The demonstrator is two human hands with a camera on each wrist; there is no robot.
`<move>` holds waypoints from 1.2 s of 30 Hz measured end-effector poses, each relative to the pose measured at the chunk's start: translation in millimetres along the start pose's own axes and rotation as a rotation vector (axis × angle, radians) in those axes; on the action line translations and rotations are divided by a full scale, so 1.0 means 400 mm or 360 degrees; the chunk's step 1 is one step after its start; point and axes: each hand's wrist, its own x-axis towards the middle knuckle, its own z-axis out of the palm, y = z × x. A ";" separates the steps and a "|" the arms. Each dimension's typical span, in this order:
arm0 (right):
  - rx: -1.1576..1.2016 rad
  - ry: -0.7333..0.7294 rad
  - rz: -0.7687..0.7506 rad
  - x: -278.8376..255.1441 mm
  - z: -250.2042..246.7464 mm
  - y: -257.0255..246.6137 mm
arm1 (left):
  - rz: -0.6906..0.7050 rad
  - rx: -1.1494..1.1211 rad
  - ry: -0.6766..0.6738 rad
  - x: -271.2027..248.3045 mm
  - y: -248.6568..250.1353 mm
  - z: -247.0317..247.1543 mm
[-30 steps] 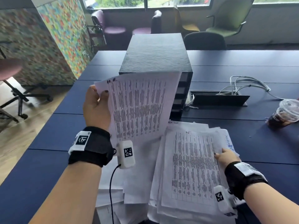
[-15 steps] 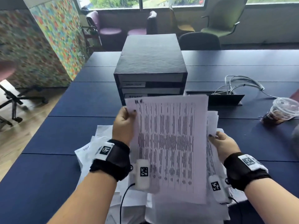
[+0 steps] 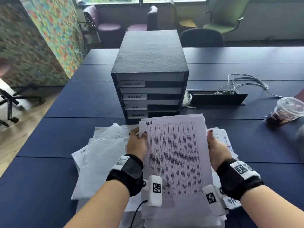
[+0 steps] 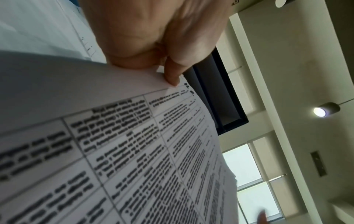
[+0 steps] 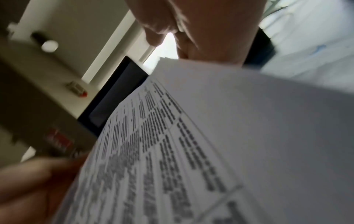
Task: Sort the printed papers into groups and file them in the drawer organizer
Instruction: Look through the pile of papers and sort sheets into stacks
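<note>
I hold a stack of printed papers, its top sheet a table marked "H.R.", just in front of the black drawer organizer. My left hand grips the stack's left edge, thumb on top. My right hand grips the right edge. The organizer has several drawers with white labels; one reads "ADMIN", another "H.R". More loose papers lie spread on the table under and left of the stack. The same printed sheets fill the right wrist view.
A plastic cup with a dark iced drink stands at the right. White cables come out of an open cable box behind the organizer. The dark blue table runs left; chairs stand beyond it.
The left hand brought its raised sheet down and right onto the stack. The right hand lifted the stack, and both hands now hold it together by its sides.
</note>
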 end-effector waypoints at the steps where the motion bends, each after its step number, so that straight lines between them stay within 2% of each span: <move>1: -0.0195 -0.0062 -0.0056 -0.006 0.007 -0.001 | 0.0034 0.0055 -0.0011 -0.001 -0.004 0.003; 3: -0.0554 -0.0086 -0.0173 -0.002 0.004 0.012 | 0.0077 0.0097 -0.0091 -0.006 -0.010 0.004; 5: -0.0704 0.0007 -0.0134 0.014 -0.017 0.033 | 0.0068 0.0182 -0.0141 0.004 -0.031 -0.008; 7: -0.0786 0.0167 -0.0069 0.029 -0.045 0.049 | -0.0016 0.0314 -0.0013 0.026 -0.061 -0.037; 10: -0.0812 0.0261 0.0058 0.051 -0.089 0.084 | -0.0203 0.0684 0.0235 0.051 -0.107 -0.095; 12: -0.0698 0.0244 0.0188 0.066 -0.110 0.112 | -0.0291 0.0628 0.0212 0.059 -0.129 -0.118; 16: -0.0556 0.0166 0.0299 0.086 -0.127 0.152 | -0.0303 0.0343 0.0210 0.050 -0.134 -0.128; 19: -0.0493 0.0171 0.0353 0.078 -0.119 0.141 | -0.0273 0.0284 0.0062 0.045 -0.139 -0.123; 22: -0.0565 0.0204 0.0354 0.074 -0.116 0.134 | -0.0186 0.0427 -0.0001 0.042 -0.147 -0.125; 24: -0.0655 0.0226 0.0310 0.077 -0.115 0.133 | -0.0080 0.0482 0.0063 0.036 -0.132 -0.132; 27: -0.0779 0.0241 0.0273 0.081 -0.113 0.131 | 0.0054 0.0307 0.0277 0.029 -0.080 -0.157; 31: -0.0755 0.0244 0.0228 0.083 -0.116 0.131 | 0.0322 0.0138 0.0546 0.026 0.014 -0.208; 34: -0.0798 0.0251 0.0185 0.084 -0.113 0.127 | 0.0615 -0.0138 0.0578 0.027 0.098 -0.247; 36: -0.0773 0.0251 0.0180 0.086 -0.111 0.123 | 0.0792 -0.0275 0.0516 0.015 0.149 -0.259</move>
